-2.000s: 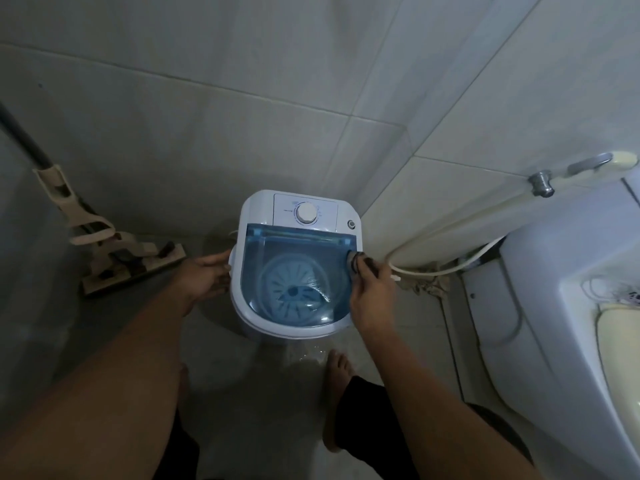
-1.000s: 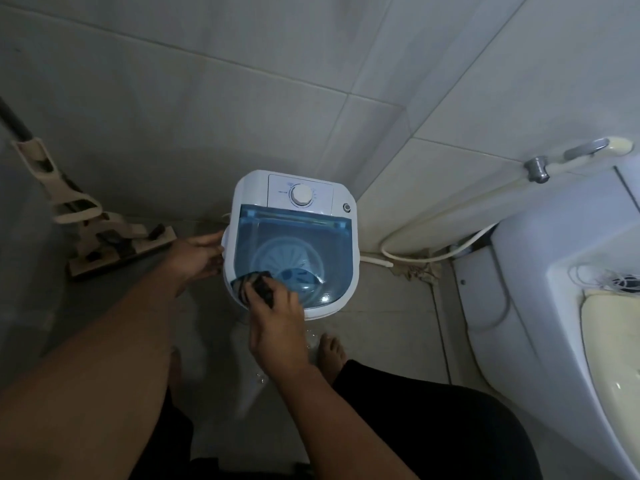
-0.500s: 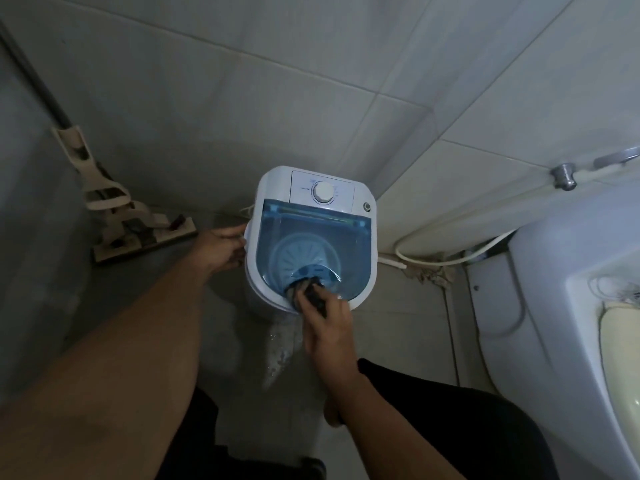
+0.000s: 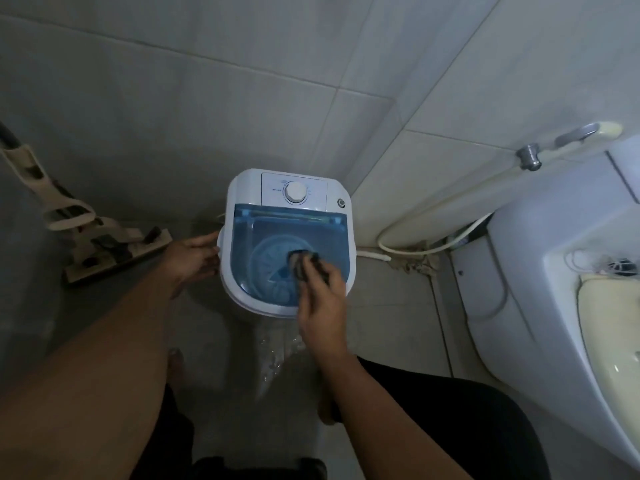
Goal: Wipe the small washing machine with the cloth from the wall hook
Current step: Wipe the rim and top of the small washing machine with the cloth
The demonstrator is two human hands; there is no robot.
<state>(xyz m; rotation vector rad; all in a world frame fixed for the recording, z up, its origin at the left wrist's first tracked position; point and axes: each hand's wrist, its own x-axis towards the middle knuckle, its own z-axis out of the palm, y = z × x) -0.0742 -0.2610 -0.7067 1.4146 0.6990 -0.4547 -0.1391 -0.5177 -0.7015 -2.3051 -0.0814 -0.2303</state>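
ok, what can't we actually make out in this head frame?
- Cloth: mostly covered by the right hand; its size and colour are unclear.
- Dial markings on the washing machine: too small and blurred to read.
- Left hand fingers: their tips are hidden behind the machine's side, so the grip is unclear.
- Mop handle: cut off by the left edge.
- Wall hook: not in frame.

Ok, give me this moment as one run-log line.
phase: wiping lid | right hand: pressing dark cloth on blue lid | left hand: bracing washing machine side
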